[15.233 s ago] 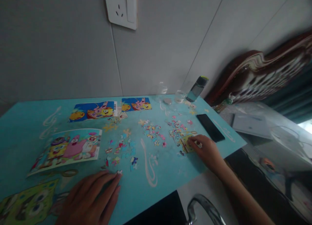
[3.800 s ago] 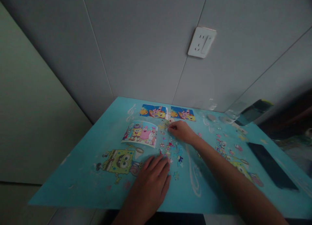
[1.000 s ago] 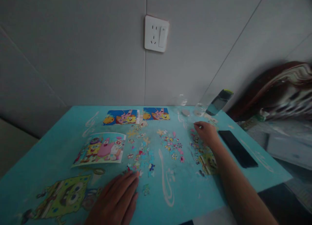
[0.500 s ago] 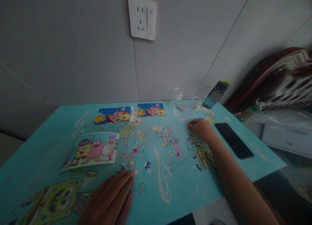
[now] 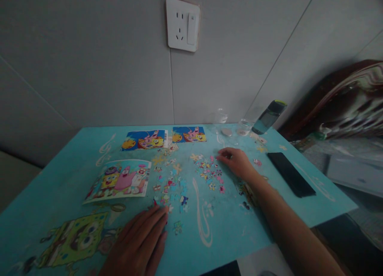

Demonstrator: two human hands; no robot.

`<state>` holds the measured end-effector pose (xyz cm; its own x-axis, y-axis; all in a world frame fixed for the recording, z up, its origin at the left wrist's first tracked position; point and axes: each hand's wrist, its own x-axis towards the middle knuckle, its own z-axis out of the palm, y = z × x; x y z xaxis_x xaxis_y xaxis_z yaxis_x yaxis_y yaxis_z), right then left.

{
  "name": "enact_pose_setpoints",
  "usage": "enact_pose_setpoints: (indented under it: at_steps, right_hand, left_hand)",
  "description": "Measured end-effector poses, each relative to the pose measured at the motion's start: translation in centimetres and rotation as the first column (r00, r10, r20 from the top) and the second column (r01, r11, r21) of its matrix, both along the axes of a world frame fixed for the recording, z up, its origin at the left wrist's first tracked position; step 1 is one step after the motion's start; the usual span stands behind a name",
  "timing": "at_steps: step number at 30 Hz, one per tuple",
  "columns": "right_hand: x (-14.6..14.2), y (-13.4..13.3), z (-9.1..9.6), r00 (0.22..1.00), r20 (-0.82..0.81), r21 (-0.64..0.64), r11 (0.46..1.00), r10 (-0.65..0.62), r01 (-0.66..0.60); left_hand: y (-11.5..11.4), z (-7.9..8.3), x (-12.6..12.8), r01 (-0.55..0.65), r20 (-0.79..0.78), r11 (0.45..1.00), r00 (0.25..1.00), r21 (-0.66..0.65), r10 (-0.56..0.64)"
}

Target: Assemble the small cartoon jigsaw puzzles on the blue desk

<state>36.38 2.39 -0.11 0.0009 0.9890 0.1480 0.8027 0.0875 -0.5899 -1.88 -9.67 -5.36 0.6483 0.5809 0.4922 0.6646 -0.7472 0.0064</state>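
My left hand (image 5: 139, 242) lies flat on the turquoise tabletop, fingers stretched out. Its fingertips touch the lower edge of a scattered group of jigsaw puzzle pieces (image 5: 170, 184). My right hand (image 5: 235, 161) hovers low at the upper right of the middle group of puzzle pieces (image 5: 208, 173), thumb and fingers curled into a pinch. Whatever lies between those fingertips, if anything, is too small to make out. Left of the loose pieces is a curved picture sheet (image 5: 121, 180) with cartoon figures. My right forearm hides part of the pieces on the right.
Two blue cartoon cards (image 5: 145, 140) (image 5: 189, 134) lie near the wall. At the back right are a clear container (image 5: 243, 127), a round lid (image 5: 226, 132) and a dark bottle (image 5: 269, 117). A black phone-like slab (image 5: 291, 174) rests at the right.
My right hand has moved left, from the right-hand pieces to the middle group. My left hand stays in place on the table. The view has shifted slightly.
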Motion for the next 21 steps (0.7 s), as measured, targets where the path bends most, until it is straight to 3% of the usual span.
enact_pose_setpoints:
  at_steps: [5,10,12,15,21]
  right_hand:
    - [0.0,0.2,0.0,0.992,0.118,0.148,0.989,-0.049,0.031]
    - [4.6,-0.1,1.8,0.961,0.087,0.194,0.950,-0.263,0.243]
    - [6.5,-0.3,2.0,0.943,0.125,0.140,0.946,-0.308,0.291]
    - [7.6,-0.5,1.5,0.944,0.198,-0.008,0.963,-0.264,0.271]
    - [5.8,-0.9,0.7,0.972,0.180,-0.160,0.971,-0.149,0.179]
  left_hand:
    - [0.2,-0.5,-0.2,0.013,0.021,1.000,1.000,-0.004,-0.013]
    - [0.4,-0.6,-0.4,0.030,0.022,1.000,0.999,-0.008,-0.030]
    - [0.4,-0.6,-0.5,0.038,0.020,0.999,0.999,-0.010,-0.038]
    - [0.4,-0.5,-0.5,0.027,0.029,0.999,0.999,-0.027,-0.026]
    - [0.4,-0.4,-0.5,0.027,0.039,0.999,0.999,-0.031,-0.026]
